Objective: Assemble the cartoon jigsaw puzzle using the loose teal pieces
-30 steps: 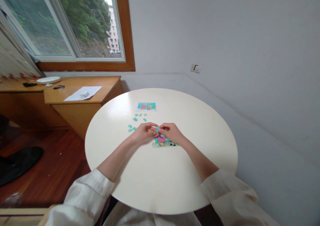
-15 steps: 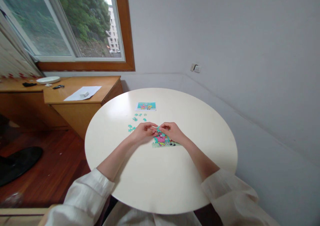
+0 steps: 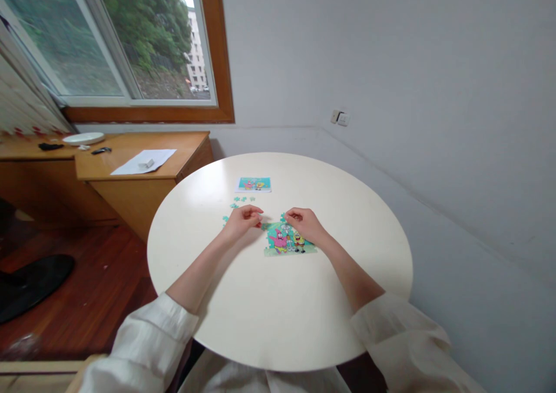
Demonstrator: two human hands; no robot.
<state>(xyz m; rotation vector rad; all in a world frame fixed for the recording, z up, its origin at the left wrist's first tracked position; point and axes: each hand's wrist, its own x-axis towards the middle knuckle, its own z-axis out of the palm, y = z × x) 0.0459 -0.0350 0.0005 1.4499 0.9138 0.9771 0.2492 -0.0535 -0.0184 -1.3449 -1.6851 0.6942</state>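
Note:
A partly joined jigsaw puzzle (image 3: 281,245) with pink and yellow cartoon figures on a teal ground lies flat on the round table. Beyond its upper edge, my right hand (image 3: 304,224) pinches a small teal puzzle piece (image 3: 283,217). My left hand (image 3: 244,220) hovers left of the puzzle's upper corner, apart from the right, its fingers curled in. A bit of teal shows under its fingertips; I cannot tell whether it is held. Several loose puzzle pieces (image 3: 244,199) lie behind the left hand, which partly covers others.
A small picture card (image 3: 254,184) with the same cartoon figures lies farther back on the white round table (image 3: 260,312). To the left stands a wooden desk (image 3: 191,150) with a sheet of paper (image 3: 130,164), a small white box and a white plate (image 3: 84,139). A wall runs along the right.
My hands have moved apart: the left went left, the right slightly right and back with a teal piece. More of the puzzle, including the yellow figure, is uncovered.

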